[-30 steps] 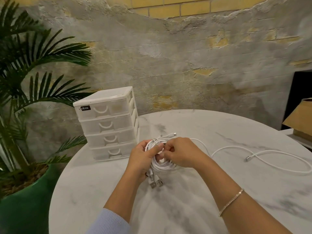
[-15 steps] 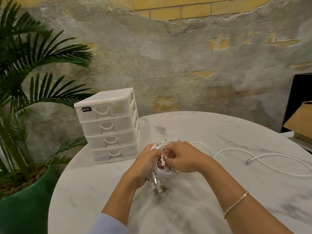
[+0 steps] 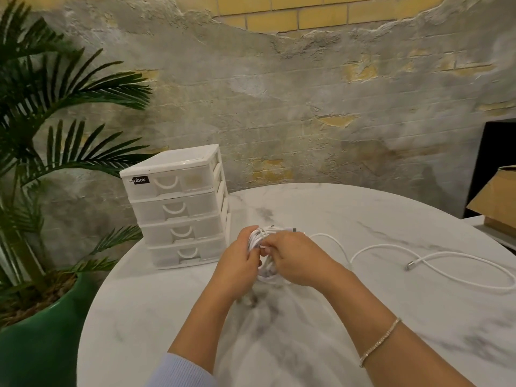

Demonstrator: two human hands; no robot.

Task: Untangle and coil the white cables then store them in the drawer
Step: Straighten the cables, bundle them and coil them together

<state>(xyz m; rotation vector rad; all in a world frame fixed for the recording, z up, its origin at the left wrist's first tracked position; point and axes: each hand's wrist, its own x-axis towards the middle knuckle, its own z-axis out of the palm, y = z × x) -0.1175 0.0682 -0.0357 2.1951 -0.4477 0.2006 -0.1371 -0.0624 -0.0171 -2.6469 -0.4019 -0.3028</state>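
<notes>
You've raised the coil [image 3: 261, 241] off the worktop [image 3: 363, 317]; both hands' fingers [image 3: 266, 248] stay clamped on it, wrapping nearly done.

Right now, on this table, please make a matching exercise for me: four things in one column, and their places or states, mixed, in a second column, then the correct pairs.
Things:
1. cable bundle
2. loose cable
3. drawer unit
4. bracelet

Places or states:
A. on the wrist of the right arm
B. all four drawers shut, standing at the table's left edge
C. held between the left hand and the right hand
D. spread in open loops on the marble table, to the right

Pairs: 1-C, 2-D, 3-B, 4-A
</notes>
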